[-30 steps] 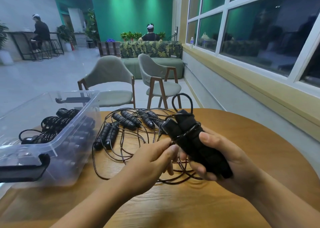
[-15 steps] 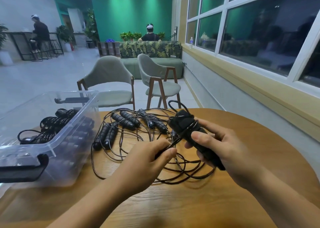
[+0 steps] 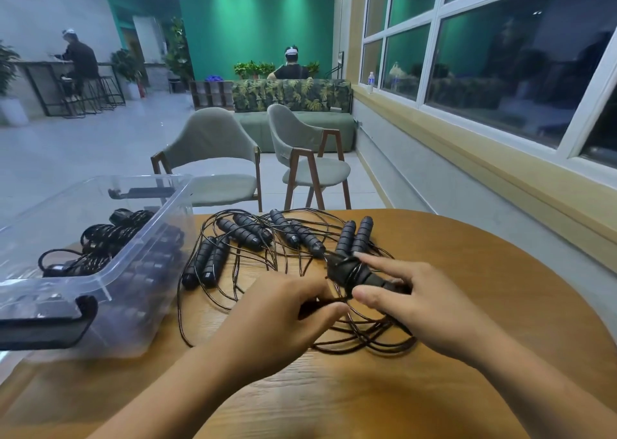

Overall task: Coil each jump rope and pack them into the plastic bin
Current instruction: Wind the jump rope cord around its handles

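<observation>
wooden table (image 3: 474, 271) — tangled ropes (image 3: 248, 233); left hand (image 3: 277, 321) pinches cord (image 3: 323, 301), right hand (image 3: 429, 308) grips handles (image 3: 357, 273).

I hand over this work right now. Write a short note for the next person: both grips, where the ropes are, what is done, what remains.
Left grip, a bare hand, pinches the cord. Right grip holds that rope's handle pair, a few turns wound on; the rest lies loose on the table.
Done: coiled ropes sit in the plastic bin.
To do: finish this wrap, bin it, then coil the four loose ropes beyond the hands.
</observation>
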A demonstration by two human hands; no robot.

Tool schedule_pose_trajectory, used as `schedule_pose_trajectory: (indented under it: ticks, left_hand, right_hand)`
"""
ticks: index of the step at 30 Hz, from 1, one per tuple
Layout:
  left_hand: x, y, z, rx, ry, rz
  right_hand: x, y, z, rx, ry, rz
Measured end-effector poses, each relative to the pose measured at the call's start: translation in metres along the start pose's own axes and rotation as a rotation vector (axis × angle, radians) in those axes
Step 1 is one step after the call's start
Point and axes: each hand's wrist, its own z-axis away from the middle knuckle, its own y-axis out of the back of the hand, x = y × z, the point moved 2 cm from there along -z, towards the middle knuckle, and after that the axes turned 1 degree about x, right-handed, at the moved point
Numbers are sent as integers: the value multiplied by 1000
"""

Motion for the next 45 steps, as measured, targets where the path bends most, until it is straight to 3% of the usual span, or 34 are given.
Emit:
schedule_pose_trajectory:
  ticks: [6, 13, 17, 22, 26, 30, 36, 45]
  left_hand:
    - [2, 6, 1, -42, -37, -3]
    - [2, 6, 1, -78, -113, 1]
    - [3, 10, 1, -185, -23, 263]
    - [1, 15, -1, -330, 68, 598]
    - [-1, 19, -4, -288, 83, 763]
    - [-6, 17, -7, -163, 81, 582]
    - [-10, 3, -2, -69, 163, 405]
    - [-6, -5, -4, -52, 85, 120]
  right_hand:
    - [-1, -4, 1, -287, -16, 120]
    - [-11, -4, 10, -623, -96, -3]
    - [-21, -5, 17, -858, -52, -184]
    - [-22, -3, 18, -958, 1, -371]
    - [-19, -6, 18, -980, 35, -532]
    - [-18, -6, 16, -925, 80, -783]
    - [-14, -1, 11, -651, 145, -984]
    - [-12, -2, 6, -313, 119, -1070]
